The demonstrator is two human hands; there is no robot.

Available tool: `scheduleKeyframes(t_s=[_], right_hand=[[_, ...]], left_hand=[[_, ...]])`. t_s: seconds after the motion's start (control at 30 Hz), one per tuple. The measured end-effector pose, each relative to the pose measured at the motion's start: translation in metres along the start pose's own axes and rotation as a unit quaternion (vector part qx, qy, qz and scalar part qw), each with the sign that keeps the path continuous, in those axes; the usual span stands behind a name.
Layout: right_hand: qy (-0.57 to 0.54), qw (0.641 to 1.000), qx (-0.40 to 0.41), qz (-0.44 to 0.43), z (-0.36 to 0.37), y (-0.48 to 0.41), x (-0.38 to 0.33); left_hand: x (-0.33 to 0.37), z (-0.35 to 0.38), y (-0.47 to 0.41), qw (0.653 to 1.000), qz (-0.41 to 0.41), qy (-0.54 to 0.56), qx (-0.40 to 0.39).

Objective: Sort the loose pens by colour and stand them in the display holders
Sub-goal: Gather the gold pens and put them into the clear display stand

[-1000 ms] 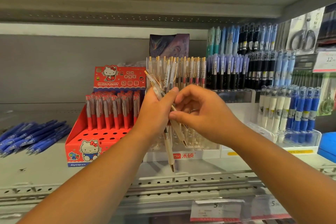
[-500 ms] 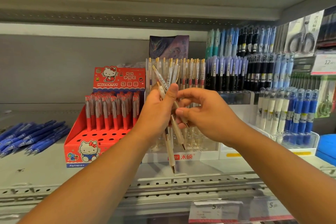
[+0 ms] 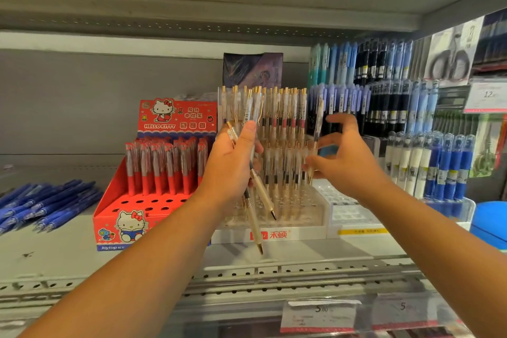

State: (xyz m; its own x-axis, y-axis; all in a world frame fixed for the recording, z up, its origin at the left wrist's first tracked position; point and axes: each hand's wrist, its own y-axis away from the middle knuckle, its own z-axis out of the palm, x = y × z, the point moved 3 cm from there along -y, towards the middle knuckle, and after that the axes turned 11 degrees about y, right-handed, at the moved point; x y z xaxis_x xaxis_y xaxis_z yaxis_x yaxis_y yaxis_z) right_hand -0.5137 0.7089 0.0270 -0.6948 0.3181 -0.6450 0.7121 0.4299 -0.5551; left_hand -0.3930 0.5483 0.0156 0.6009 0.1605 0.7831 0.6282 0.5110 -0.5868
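A grey metal shop shelf (image 3: 55,241) carries rows of pen displays under a second shelf overhead. At the middle stands a clear display holder (image 3: 299,217), its back rows filled with cream-and-gold pens and its front holes bare. The left hand (image 3: 230,164) is closed round a bundle of pens (image 3: 262,195) of that same kind, held in front of the holder with their tips pointing down. The right hand (image 3: 348,162) pinches a single pen (image 3: 317,123) between thumb and fingertips, the other fingers spread, tip down above the holder's right side; it is blurred, and I cannot tell whether it has entered a hole.

As I judge it, the work is about half done. The bundle is not yet placed. The red Hello Kitty holder (image 3: 118,217) has full back rows and empty front holes. A heap of loose blue pens (image 3: 46,206) lies flat at the left of the shelf, unsorted.
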Motion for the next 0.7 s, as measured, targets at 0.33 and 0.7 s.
scheduleKeyframes(t_s=[0.33,0.7], right_hand=[[0.038,0.999,0.0,0.002,0.013,-0.004,0.016],[0.137,0.989,0.016,-0.055,0.013,0.0,0.024]], left_hand=[[0.001,0.001,0.001,1.0,0.002,0.01,-0.014],[0.001,0.001,0.002,1.0,0.004,0.014,-0.017]])
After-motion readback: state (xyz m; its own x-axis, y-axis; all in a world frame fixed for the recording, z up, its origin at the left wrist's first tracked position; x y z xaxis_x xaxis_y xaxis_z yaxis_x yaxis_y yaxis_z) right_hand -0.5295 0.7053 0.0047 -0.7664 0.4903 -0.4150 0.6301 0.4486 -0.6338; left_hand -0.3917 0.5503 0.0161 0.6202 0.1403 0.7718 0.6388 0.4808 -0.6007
